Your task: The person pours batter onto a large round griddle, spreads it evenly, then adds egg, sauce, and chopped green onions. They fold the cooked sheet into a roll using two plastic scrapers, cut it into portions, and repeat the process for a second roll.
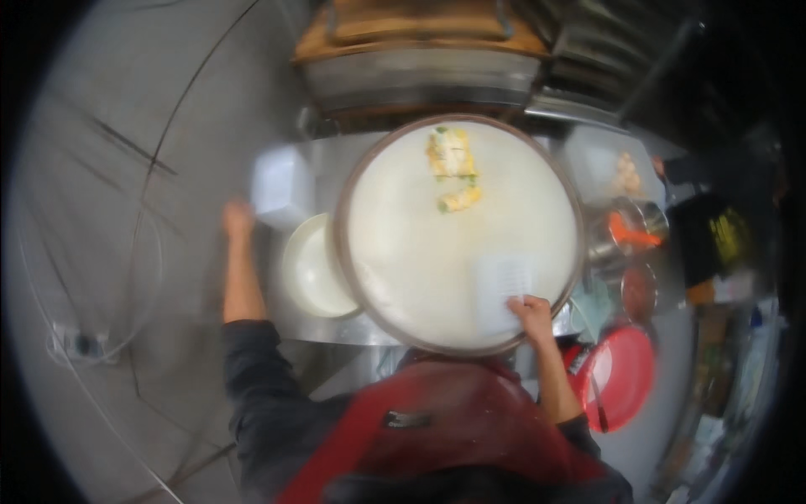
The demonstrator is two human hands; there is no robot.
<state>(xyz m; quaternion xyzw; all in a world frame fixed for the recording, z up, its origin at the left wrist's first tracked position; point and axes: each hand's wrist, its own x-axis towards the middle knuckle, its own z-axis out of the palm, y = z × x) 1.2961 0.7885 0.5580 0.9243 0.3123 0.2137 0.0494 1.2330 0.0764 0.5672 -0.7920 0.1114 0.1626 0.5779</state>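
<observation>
A large round white board (403, 264) with a brown rim lies before me. Close to its right front edge, my right hand (534, 315) grips a pale, flat rectangular item (497, 293), too blurred to name more closely. My left hand (238, 217) is stretched out at the left, by the near left side of a white box-shaped container (283, 186). Motion blur hides whether its fingers touch that container. Toward the board's far side sits a yellow-and-white rolled food portion with green bits (452, 153). A smaller rolled piece (459, 199) lies just nearer to me.
A pale round bowl (315, 277) tucks against the board's left rim. On the right are a translucent tray (589, 157), a metal bowl holding something orange (636, 234) and a red basin (623, 378). Beyond the board stands a wood-topped unit (422, 31).
</observation>
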